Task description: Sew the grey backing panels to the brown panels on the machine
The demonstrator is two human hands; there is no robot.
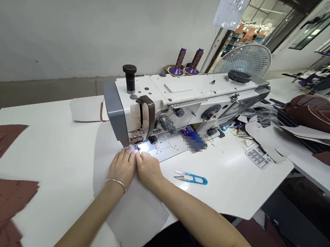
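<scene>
A light grey sheet of material (139, 216), maybe fabric or leather, lies under the needle area of a white sewing machine (184, 98) and hangs over the table's front edge. My left hand (122, 166) rests on it with fingers stretched forward, just in front of the lit presser foot (136, 148). Close beside it, my right hand (149, 170) has its fingers curled down on the sheet's edge; the fingertips are partly hidden. Blue-handled thread snips (191, 177) lie to the right of my right hand, touched by neither hand.
Brown cut pieces (1, 202) are stacked at the left. Another grey piece with a brown strip (86, 110) lies behind the machine head. Two brown thread cones (180, 60) and a fan (246, 59) stand behind. A calculator-like keypad (258, 157) and scraps lie at the right.
</scene>
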